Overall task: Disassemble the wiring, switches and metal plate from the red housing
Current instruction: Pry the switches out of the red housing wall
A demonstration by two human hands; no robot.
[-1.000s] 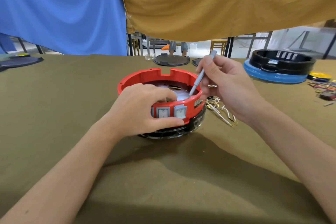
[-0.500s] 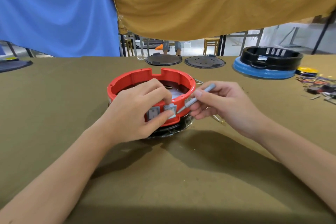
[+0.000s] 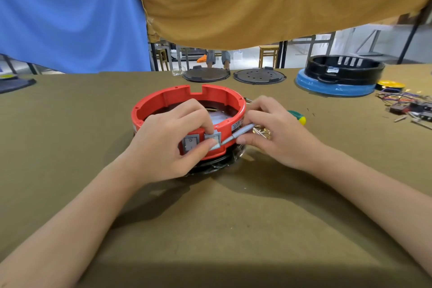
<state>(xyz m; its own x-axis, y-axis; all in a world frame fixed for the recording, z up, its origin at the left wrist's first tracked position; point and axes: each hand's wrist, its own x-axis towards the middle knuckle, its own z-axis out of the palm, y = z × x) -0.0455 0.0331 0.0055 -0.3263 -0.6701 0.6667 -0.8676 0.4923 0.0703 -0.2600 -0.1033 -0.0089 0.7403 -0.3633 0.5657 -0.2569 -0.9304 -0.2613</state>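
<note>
A round red housing [image 3: 173, 95] sits on a black base on the olive table. Two grey rocker switches are set in its near wall: the left switch [image 3: 190, 142] and the right switch [image 3: 214, 139]. My left hand [image 3: 170, 140] pinches the right switch, with fingers over the rim and the thumb below it. My right hand [image 3: 275, 133] holds a thin grey tool [image 3: 240, 133] whose tip touches the right edge of that switch. A metal plate [image 3: 218, 118] shows inside the housing, partly hidden by my fingers.
Loose brass clips [image 3: 263, 132] and a green-and-yellow screwdriver [image 3: 297, 118] lie right of the housing. Two black round lids [image 3: 205, 74] are at the far edge, with a black ring on a blue base [image 3: 336, 86] at back right. Loose wires and parts [image 3: 406, 103] lie at far right.
My right hand took the tool out of the housing and lowered it to the side of the right switch. My left hand shifted from holding the wall to pinching that switch.
</note>
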